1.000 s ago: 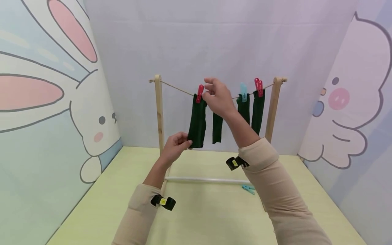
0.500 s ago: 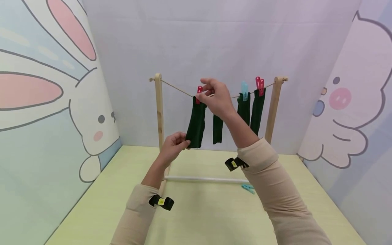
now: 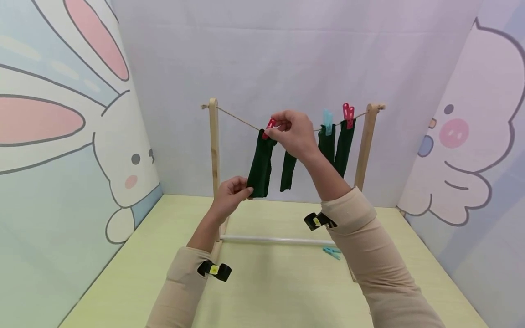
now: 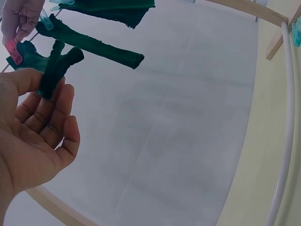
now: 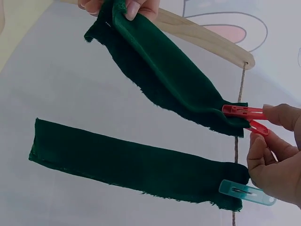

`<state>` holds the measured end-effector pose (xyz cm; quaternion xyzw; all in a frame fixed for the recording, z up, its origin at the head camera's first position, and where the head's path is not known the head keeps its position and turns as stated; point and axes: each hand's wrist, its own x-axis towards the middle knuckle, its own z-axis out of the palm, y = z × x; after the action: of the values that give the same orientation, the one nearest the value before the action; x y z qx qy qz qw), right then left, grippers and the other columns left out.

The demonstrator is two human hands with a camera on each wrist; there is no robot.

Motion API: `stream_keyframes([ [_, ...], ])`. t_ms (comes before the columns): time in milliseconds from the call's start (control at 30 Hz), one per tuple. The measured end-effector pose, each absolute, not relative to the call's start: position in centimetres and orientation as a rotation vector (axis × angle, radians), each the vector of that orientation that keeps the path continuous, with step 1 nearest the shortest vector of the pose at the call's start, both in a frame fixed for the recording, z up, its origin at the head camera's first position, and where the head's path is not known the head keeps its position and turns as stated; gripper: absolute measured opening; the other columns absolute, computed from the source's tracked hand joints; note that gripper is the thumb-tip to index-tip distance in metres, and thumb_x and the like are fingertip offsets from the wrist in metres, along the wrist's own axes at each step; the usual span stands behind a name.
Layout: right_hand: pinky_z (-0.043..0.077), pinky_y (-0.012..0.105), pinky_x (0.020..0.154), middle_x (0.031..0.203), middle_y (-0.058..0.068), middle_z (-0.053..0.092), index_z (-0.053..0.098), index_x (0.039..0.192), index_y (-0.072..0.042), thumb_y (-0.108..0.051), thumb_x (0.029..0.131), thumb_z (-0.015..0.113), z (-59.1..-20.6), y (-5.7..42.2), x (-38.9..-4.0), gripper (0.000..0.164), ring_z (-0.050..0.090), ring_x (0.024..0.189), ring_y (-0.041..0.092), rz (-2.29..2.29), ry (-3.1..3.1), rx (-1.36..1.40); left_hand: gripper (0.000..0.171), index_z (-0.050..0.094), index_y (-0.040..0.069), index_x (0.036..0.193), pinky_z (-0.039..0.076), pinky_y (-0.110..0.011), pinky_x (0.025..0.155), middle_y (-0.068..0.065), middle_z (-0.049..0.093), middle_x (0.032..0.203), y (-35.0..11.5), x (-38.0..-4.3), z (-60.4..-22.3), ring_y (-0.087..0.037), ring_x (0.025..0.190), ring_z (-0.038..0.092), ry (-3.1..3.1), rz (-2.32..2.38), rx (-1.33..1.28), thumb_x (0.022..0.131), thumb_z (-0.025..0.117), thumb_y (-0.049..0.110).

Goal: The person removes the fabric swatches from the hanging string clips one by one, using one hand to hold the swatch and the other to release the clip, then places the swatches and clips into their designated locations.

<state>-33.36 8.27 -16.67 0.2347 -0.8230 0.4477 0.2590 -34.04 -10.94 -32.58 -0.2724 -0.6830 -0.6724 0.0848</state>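
A dark green cloth strip [image 3: 260, 166] hangs folded over the rope line, with a red clothespin [image 5: 242, 111] at its top. My right hand [image 3: 296, 134] pinches the handles of that clothespin between thumb and fingers. Lower down, my left hand [image 3: 233, 196] pinches the bottom edge of the same strip, thumb in front, and draws it a little to the left. Beside it, a second green strip [image 5: 131, 157] hangs from the line under a light blue clothespin [image 5: 247, 192]; in the head view my right hand covers its upper part.
Farther right on the rope [image 3: 238, 119], more green strips hang under a light blue clothespin [image 3: 327, 122] and red clothespins [image 3: 348, 115]. Wooden posts [image 3: 214, 150] hold the rope, joined low by a white bar [image 3: 279, 240]. A loose blue clothespin [image 3: 331, 252] lies on the table [image 3: 262, 291].
My right hand has come onto the red clothespin and now pinches its handles, which have tilted right. The left hand has shifted slightly left with the strip's lower edge.
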Motion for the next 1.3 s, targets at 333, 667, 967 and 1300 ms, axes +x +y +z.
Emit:
stream_keyframes([
  [333, 0.050, 0.027, 0.074, 0.092, 0.014, 0.066, 0.066, 0.105, 0.005, -0.009, 0.085, 0.069, -17.3, 8.7, -32.8, 0.024, 0.060, 0.079, 0.021, 1.149, -2.062, 0.720, 0.016, 0.055, -0.011, 0.102, 0.048, -0.024, 0.067, -0.010, 0.060, 0.080, -11.4, -33.2, -32.3, -0.019, 0.070, 0.060, -2.046, -2.011, -0.812, 0.091, 0.057, 0.000],
  [667, 0.049, 0.022, 0.071, 0.088, 0.014, 0.067, 0.067, 0.100, 0.006, -0.006, 0.083, 0.070, -18.2, 8.7, -33.2, 0.021, 0.060, 0.074, 0.019, 1.179, -1.845, 0.773, 0.017, 0.056, -0.012, 0.103, 0.049, -0.024, 0.068, -0.011, 0.059, 0.080, -11.7, -33.1, -32.8, -0.023, 0.071, 0.060, -2.016, -2.026, -0.816, 0.091, 0.057, 0.000],
  [967, 0.050, 0.023, 0.071, 0.088, 0.017, 0.068, 0.067, 0.096, 0.009, -0.002, 0.081, 0.071, -18.8, 8.9, -33.5, 0.019, 0.063, 0.072, 0.022, 1.184, -1.644, 0.798, 0.016, 0.056, -0.013, 0.102, 0.049, -0.024, 0.067, -0.012, 0.060, 0.080, -11.2, -33.1, -33.5, -0.020, 0.069, 0.060, -1.989, -2.057, -0.834, 0.091, 0.057, -0.001],
  [1300, 0.051, 0.025, 0.071, 0.088, 0.019, 0.066, 0.066, 0.096, 0.012, 0.001, 0.080, 0.071, -19.3, 9.5, -33.3, 0.020, 0.062, 0.072, 0.013, 1.211, -1.552, 0.858, 0.019, 0.054, -0.014, 0.104, 0.051, -0.028, 0.068, -0.008, 0.060, 0.079, -11.6, -32.5, -35.3, -0.016, 0.069, 0.060, -2.044, -2.099, -0.713, 0.089, 0.057, -0.003],
])
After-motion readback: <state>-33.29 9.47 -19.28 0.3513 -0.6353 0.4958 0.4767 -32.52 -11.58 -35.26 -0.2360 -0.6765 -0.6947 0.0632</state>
